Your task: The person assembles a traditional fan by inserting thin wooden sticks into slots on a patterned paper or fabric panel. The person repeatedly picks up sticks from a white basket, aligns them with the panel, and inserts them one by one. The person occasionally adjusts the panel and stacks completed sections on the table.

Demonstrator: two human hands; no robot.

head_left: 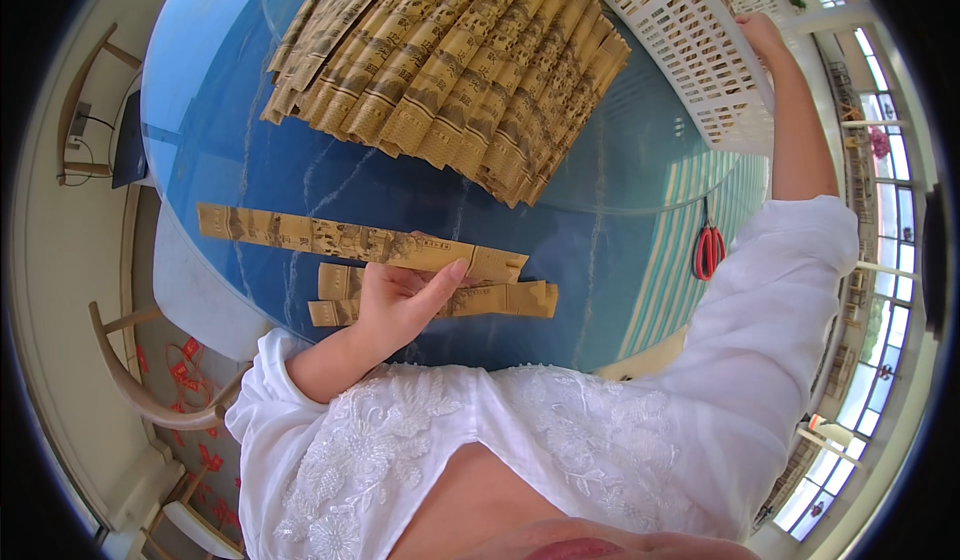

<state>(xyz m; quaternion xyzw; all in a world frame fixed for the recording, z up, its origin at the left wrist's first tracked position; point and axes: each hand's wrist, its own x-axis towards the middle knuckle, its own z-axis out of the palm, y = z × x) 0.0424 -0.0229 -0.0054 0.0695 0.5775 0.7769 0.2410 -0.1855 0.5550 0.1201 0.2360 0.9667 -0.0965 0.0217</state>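
My left hand (400, 304) is closed on a long, flat gold paper sleeve (320, 238) with dark printed scenery, its thumb pressed on the upper face. Directly beneath that hand, two similar sleeves (500, 300) lie on the blue table. At the upper right, my right arm stretches out to a white perforated plastic basket (690, 55). My right hand (764, 42) is at the basket's edge; its fingers are mostly hidden, so their grip cannot be made out. A large fanned pile of the same gold sleeves (430, 70) spreads across the far middle of the table.
The round blue table (560, 250) has a glass turntable (640, 195) on it. Red-handled scissors (708, 252) lie near the right edge, by a striped area. Wooden chairs (150, 400) stand at the left, and windows line the right.
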